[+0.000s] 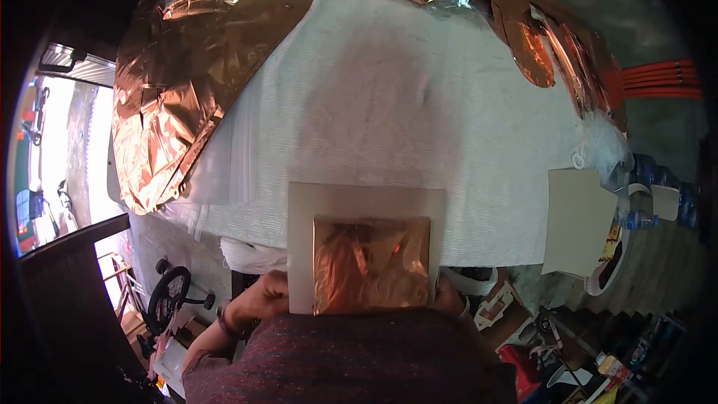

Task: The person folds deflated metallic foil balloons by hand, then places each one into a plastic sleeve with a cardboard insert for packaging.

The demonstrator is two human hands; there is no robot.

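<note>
A pale flat board (pixel 301 209) extends over the front edge of the white-covered table (pixel 508 142), close to my torso. On it lies a shiny copper-coloured foil sheet (pixel 372 265), wrinkled and reflecting light. My left hand (pixel 268 294) is closed at the board's lower left edge, fingers curled against it. At the lower right edge my right hand (pixel 450 299) grips the board; it is in shadow, and its fingers are partly hidden.
Large crumpled copper foil (pixel 202 52) covers the table's left side, and more foil (pixel 583 60) runs along the back and right. A pale card (pixel 577 221) lies at the right edge, near plastic bottles (pixel 647 172). A wheel (pixel 168 299) stands at lower left.
</note>
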